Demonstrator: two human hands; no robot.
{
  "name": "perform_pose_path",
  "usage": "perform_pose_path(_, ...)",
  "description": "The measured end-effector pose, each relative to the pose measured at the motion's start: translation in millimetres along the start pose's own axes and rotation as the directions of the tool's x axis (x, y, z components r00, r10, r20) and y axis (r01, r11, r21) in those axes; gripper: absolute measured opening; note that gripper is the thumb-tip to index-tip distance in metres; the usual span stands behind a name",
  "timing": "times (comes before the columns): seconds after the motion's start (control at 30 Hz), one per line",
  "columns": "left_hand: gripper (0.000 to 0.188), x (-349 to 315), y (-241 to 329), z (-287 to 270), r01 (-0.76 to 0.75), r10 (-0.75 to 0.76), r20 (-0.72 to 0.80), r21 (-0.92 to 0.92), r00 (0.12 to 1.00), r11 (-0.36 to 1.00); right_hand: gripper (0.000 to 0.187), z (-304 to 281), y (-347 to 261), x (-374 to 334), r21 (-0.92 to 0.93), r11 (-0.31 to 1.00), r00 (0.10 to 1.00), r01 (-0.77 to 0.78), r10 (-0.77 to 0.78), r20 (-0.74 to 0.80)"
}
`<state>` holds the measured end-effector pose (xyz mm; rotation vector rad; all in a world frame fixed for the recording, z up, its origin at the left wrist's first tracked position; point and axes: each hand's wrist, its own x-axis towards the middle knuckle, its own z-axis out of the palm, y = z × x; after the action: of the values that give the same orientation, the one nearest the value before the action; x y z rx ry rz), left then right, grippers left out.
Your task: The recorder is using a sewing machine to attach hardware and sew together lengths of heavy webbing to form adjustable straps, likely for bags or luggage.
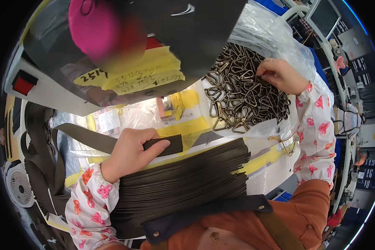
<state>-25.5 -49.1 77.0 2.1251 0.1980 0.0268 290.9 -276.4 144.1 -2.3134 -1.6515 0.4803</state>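
Note:
Between the thumb and fingers of my left hand (133,151) is the cut end of a dark brown webbing strap (173,146). The strap trails left from my hand into loose loops of the same webbing. Beyond it to the right, my right hand (282,76) is over a heap of bronze-coloured metal snap hooks (248,89), its fingers curled together at the heap's right side. Whatever is between those fingertips is too small to make out. A thick stack of dark webbing strips (187,183) lies in front of me, below my left hand.
A large dark machine body (187,46) with yellow tape and a pink round object overhangs the far side. Clear plastic sheeting (264,29) lies around the hooks. A red switch (25,82) is on the left, above a white fan (20,186). Looped webbing (39,146) hangs there.

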Motion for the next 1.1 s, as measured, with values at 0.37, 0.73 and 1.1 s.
perform_pose_path(0.37, 0.025, 2, 0, 0, -0.036, 0.036, -0.004, 0.019, 0.999, 0.999, 0.016, 15, 6, -1, -0.282, 0.945, 0.983, -0.166, 0.135, -0.125)
perform_pose_path(0.73, 0.023, 5, -4, 2, -0.023, 0.017, -0.047, -0.126, 0.999, 0.992, 0.012, -2, 14, -19, 0.012, 0.985, 0.971, -0.174, 0.174, -0.167)
perform_pose_path(1.1, 0.013, 1, -6, 1, -0.047, 0.013, -0.277, -0.118, 0.961, 0.992, 0.022, 116, -141, 38, 0.504, 0.862, 0.992, 0.061, -0.107, 0.064)
